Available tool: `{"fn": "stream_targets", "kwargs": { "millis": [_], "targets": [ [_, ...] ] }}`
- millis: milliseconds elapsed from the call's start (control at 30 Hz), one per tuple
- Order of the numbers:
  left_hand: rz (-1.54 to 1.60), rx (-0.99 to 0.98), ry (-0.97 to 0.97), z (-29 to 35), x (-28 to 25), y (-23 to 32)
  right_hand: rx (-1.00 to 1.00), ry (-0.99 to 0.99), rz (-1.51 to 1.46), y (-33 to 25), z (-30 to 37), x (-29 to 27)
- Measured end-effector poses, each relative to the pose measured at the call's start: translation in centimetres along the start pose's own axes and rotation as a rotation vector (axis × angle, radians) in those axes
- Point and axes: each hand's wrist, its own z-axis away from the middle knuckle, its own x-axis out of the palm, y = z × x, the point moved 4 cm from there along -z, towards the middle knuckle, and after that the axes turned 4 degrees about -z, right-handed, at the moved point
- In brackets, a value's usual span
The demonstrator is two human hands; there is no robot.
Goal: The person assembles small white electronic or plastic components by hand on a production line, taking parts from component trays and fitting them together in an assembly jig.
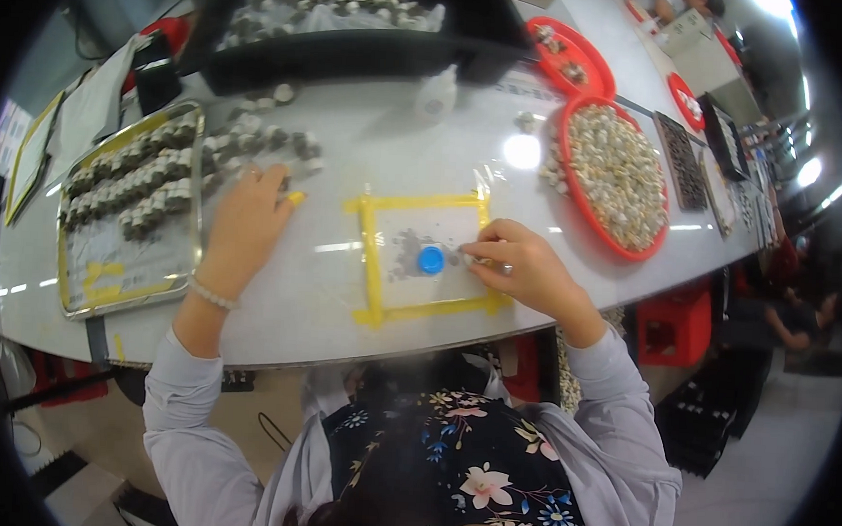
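My right hand (526, 267) pinches a small whitish piece (469, 259) at the right side of a yellow-tape frame (375, 261) on the table. A round blue cap (431, 260) sits inside the frame, beside dark smudges. My left hand (250, 224) is at the near edge of a loose group of small white-and-dark pieces (247, 138). Its bent fingers and yellow-covered thumb close around what looks like one of them, mostly hidden by the fingers. Left of that hand, a metal tray (134, 296) carries rows of similar pieces.
A large black bin (355, 64) with many pieces stands at the back, a white bottle (437, 94) before it. To the right are a red basin (653, 239) full of pale pieces and a red tray (598, 70). A red stool (673, 329) stands below the table's right side.
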Motion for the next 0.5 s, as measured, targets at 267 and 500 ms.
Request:
{"fn": "stream_targets", "kwargs": {
  "millis": [267, 500],
  "targets": [
    [0.319, -0.097, -0.081, 1.1, -0.7, 0.9, -0.099, 0.012, 0.155, -0.1, 0.3, -0.4],
    [1.586, -0.530, -0.316, 5.8, 0.9, 4.5, -0.099, -0.016, -0.006, -1.6, -1.6, 0.4]
  ]
}}
